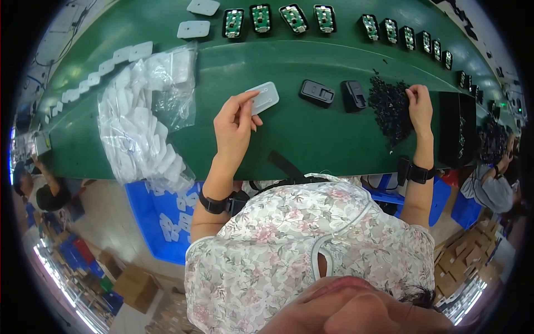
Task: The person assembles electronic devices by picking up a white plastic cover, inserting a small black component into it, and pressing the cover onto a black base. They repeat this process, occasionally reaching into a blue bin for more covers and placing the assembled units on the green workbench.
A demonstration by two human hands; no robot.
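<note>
Left hand (233,119): its fingers (248,96) grip one end of a white cover, the wrist bent toward the middle of the bench (311,139).
White cover (269,96): in the left fingers, reaching out beyond their tips to the right. It's held by one end, perhaps to leave most of the broad face in sight. Whether it touches the bench I can't tell.
Right hand (421,108): fingertips bent in close together at the pile's right edge; I can't tell whether they pinch a piece.
Black pile (387,108): small loose pieces, beside the right fingers and spreading left, likely heaped there for easy reach.
Black cases (317,93): two, between the left and right fingers and apart from both, a spot that seems handy for either hand.
Bag (186,108): clear, stuffed with white parts, left of the left fingers, presumably kept on that hand's side.
White plates (105,67): a curved row, farther out past the bag, apparently spread to keep them countable.
Green boards (260,18): seated in black shells, well beyond the fingers, faces up, probably to show the parts.
Black box (449,131): just right of the right fingers.
Blue bin (139,214): below the left fingers, off the bench, holding more white parts.
</note>
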